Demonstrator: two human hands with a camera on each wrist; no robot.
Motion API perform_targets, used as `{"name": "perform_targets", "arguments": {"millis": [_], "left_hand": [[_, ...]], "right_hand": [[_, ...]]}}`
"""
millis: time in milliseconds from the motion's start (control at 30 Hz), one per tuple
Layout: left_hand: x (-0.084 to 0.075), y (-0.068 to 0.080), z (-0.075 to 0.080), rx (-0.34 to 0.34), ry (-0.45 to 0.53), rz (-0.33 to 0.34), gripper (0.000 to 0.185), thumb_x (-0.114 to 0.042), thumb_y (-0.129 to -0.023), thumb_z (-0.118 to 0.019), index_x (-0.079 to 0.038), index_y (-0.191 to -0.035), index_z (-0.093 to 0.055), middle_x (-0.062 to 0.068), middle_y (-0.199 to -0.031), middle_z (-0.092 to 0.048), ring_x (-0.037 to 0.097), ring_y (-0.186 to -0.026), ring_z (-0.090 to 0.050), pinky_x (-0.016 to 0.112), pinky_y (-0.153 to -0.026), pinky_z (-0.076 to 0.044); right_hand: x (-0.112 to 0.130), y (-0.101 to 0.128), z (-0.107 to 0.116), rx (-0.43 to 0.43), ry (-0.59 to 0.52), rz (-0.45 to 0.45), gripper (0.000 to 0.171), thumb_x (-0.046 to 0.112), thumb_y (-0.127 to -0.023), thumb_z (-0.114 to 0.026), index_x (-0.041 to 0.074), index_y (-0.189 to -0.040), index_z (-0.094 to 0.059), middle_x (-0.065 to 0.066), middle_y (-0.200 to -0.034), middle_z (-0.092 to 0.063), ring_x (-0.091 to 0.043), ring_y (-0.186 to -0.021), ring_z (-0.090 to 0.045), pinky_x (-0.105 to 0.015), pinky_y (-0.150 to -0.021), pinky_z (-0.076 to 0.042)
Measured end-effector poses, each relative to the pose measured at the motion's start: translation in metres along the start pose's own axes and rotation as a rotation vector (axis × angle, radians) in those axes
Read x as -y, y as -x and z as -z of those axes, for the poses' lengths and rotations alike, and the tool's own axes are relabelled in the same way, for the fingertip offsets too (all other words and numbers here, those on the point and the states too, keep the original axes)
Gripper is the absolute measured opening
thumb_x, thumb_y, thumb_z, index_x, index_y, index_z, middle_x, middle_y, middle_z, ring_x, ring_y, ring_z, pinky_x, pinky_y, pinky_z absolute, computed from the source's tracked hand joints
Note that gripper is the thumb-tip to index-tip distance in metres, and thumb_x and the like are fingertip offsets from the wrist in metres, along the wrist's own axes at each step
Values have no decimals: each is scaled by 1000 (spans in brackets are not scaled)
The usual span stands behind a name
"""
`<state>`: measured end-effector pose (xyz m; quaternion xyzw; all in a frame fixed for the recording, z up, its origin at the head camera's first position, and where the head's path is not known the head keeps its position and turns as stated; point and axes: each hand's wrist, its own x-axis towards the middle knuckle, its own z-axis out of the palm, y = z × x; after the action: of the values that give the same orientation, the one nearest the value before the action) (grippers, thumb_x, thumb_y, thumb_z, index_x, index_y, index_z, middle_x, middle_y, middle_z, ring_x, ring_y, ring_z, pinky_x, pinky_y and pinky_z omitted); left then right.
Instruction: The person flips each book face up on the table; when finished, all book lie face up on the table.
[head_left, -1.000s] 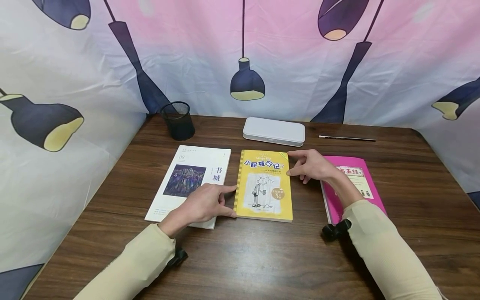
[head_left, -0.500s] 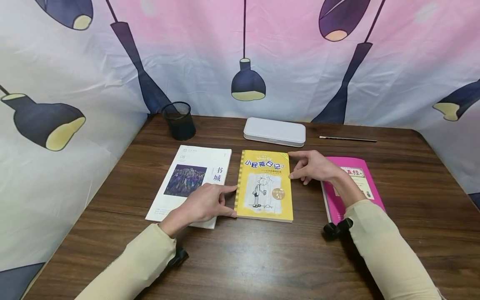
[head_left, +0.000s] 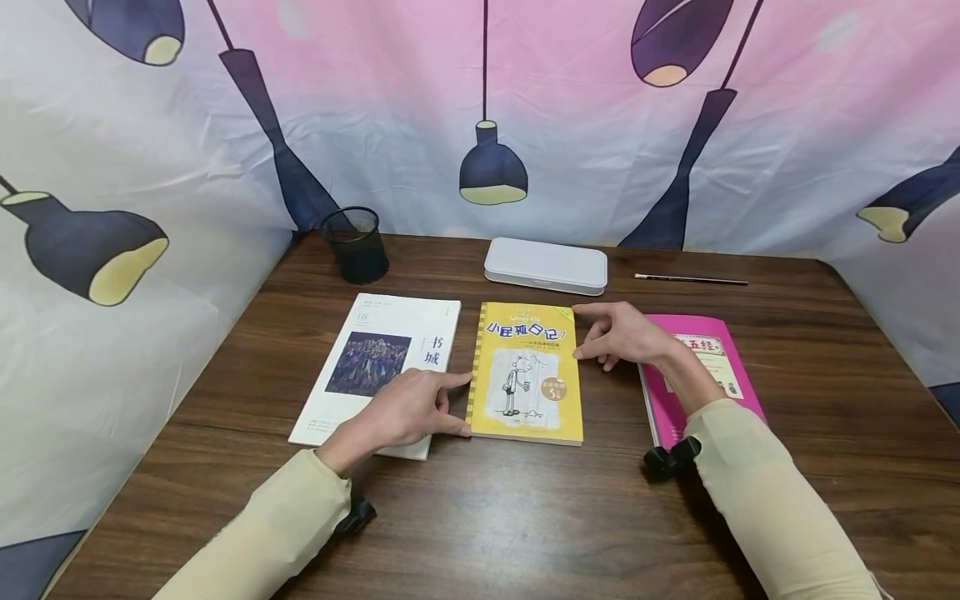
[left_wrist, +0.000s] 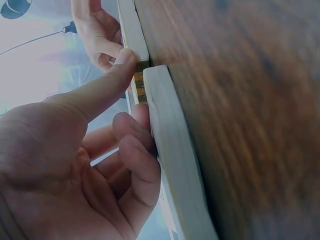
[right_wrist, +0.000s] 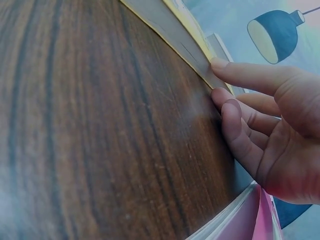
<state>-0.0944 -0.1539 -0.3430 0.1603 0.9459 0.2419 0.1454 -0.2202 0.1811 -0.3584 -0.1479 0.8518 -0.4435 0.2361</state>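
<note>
A yellow comic-style book lies flat on the table between the two hands. In the head view my left hand reaches over the white book; its thumb and index finger touch the yellow book's striped spine. On the other side my right hand touches the right edge, index finger near the top corner and thumb lower down. The left wrist view shows the left hand with its thumb extended and other fingers loosely bent beside the white book. Page edges meet the right thumb in the right wrist view.
A pink book lies partly under the right forearm. Toward the back stand a black mesh pen holder, a white case and a pencil. A lamp-patterned curtain hangs behind the wooden table.
Both hands stay at the yellow book's sides, and the books keep their places. Only the head view shifts slightly.
</note>
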Motion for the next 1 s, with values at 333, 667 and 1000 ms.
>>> {"name": "perform_targets", "arguments": {"millis": [333, 667, 1000], "left_hand": [[0, -2, -1, 10, 0, 19, 80, -33, -84, -91, -14, -154, -57, -5, -67, -59, 9, -58, -51, 25, -54, -39], [-17, -5, 7, -6, -30, 11, 73, -33, -87, -89, -9, -150, -60, -5, -68, -60, 10, -58, -52, 26, -54, -39], [-59, -14, -4, -1, 2, -131, 57, -37, -92, -83, -14, -143, -68, -10, -75, -64, 6, -65, -55, 25, -61, -44]], "right_hand": [[-1, 1, 0, 8, 0, -8, 88, 12, -89, -84, 3, -163, -37, -10, -88, -73, -19, -63, -64, -34, -63, -61], [18, 16, 10, -45, -7, 35, 81, 19, -94, -80, 6, -163, -39, -21, -99, -75, -23, -69, -67, -39, -67, -63], [18, 59, 55, -222, 31, 50, 63, 26, -98, -77, 13, -155, -54, -14, -98, -74, -21, -72, -66, -37, -68, -62]]}}
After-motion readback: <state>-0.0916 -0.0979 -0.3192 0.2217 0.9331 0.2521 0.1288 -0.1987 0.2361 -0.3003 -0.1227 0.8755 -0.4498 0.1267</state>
